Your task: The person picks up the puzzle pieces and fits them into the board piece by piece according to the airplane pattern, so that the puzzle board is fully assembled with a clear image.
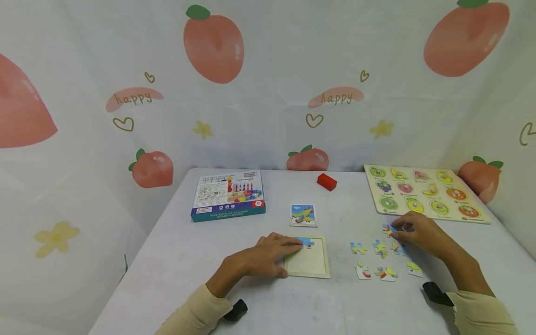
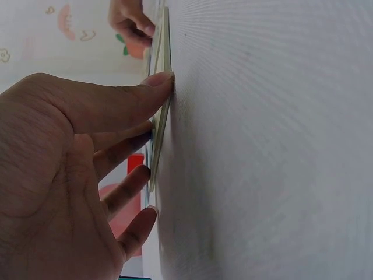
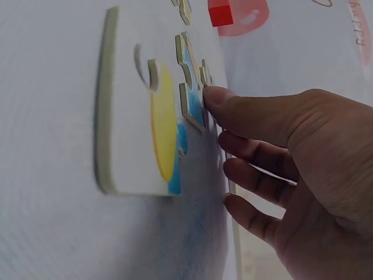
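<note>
My left hand (image 1: 268, 255) rests on the left side of a shallow wooden puzzle tray (image 1: 307, 264), fingers extended over a blue jigsaw piece (image 1: 308, 242) at its top. In the left wrist view, the thumb touches the rim of the tray (image 2: 157, 157). Far to the right, my right hand (image 1: 427, 236) pinches a blue and red jigsaw piece (image 1: 387, 230) between thumb and index finger; the right wrist view partly hides the contact behind the thumb. Several loose pieces lie nearby, including a yellow and white corner piece (image 3: 131, 134) and a yellow-blue piece (image 1: 358, 248).
A small airplane picture puzzle (image 1: 303, 215) lies behind the tray. Farther back are a boxed beads set (image 1: 229, 195), a red block (image 1: 326, 182) and a fruit board (image 1: 427, 191). A printed curtain (image 1: 268, 125) hangs behind the white table (image 1: 268, 307).
</note>
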`<action>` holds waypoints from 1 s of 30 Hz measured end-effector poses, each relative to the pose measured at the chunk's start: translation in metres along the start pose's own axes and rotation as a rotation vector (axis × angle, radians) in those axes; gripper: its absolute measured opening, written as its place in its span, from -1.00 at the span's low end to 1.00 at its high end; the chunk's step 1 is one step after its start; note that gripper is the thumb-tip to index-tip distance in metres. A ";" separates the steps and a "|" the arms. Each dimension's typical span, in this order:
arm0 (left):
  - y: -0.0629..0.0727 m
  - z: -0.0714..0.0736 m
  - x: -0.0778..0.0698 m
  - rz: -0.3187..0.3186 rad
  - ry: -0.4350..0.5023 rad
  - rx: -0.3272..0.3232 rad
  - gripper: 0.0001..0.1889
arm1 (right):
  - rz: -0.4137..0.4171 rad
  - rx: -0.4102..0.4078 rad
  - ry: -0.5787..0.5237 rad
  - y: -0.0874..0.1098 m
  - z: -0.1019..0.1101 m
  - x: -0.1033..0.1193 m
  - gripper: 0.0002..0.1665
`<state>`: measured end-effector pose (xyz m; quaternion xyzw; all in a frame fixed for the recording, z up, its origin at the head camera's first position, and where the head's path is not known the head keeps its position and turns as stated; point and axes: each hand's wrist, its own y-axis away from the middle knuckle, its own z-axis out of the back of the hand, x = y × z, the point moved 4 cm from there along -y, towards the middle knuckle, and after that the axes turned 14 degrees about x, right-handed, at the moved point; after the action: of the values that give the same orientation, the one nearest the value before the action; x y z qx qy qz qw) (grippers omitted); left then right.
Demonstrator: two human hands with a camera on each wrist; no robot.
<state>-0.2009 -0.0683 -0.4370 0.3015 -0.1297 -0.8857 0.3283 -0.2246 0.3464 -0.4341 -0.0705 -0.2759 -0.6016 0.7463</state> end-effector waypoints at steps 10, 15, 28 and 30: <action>0.001 0.000 -0.002 0.011 0.000 0.005 -0.23 | 0.015 -0.009 0.049 0.000 0.001 0.002 -0.61; 0.000 0.000 -0.001 0.012 0.000 0.003 -0.22 | 0.011 -0.004 0.046 0.000 0.002 0.001 -0.60; 0.000 0.000 -0.001 0.011 -0.005 0.002 -0.23 | 0.024 -0.023 0.046 0.003 0.006 0.005 -0.58; 0.001 0.000 -0.001 0.011 -0.006 0.001 -0.23 | 0.040 -0.032 0.051 0.003 0.006 0.009 -0.60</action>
<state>-0.2001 -0.0679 -0.4361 0.2985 -0.1326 -0.8847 0.3325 -0.2230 0.3418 -0.4238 -0.0727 -0.2457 -0.5926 0.7637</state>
